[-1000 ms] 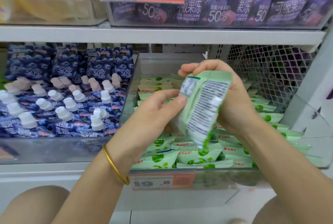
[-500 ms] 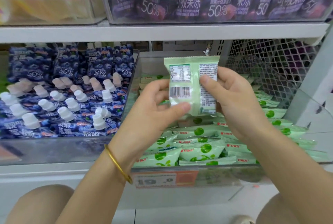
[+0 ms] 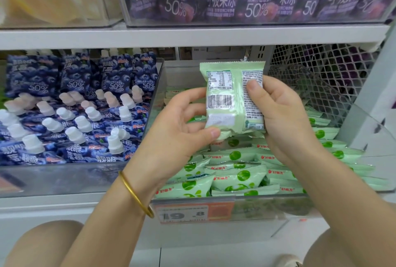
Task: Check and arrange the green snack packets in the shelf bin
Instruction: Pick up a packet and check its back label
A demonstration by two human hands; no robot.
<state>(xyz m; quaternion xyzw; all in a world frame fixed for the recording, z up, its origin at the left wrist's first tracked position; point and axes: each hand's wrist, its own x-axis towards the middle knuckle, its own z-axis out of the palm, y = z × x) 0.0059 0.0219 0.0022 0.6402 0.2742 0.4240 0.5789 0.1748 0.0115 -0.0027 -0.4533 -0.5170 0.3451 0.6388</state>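
Note:
A pale green snack packet (image 3: 232,95) is held upright above the clear shelf bin (image 3: 156,103), its back with barcode and printed text facing me. My left hand (image 3: 177,135) pinches its lower left corner, thumb on the bottom edge. My right hand (image 3: 285,118) grips its right side, thumb pressed on the text panel. Below, several green snack packets (image 3: 233,177) lie stacked in rows in the bin, partly hidden by my hands.
To the left is a bin of blue spouted jelly pouches (image 3: 70,112). A wire mesh divider (image 3: 321,78) stands at the right. The shelf above (image 3: 192,36) carries purple pouches and price tags. An orange price tag (image 3: 192,213) fronts the green bin.
The packet was turned from a tilted, edge-on hold to upright with its back facing me. My left hand moved from its side to pinching the lower left corner.

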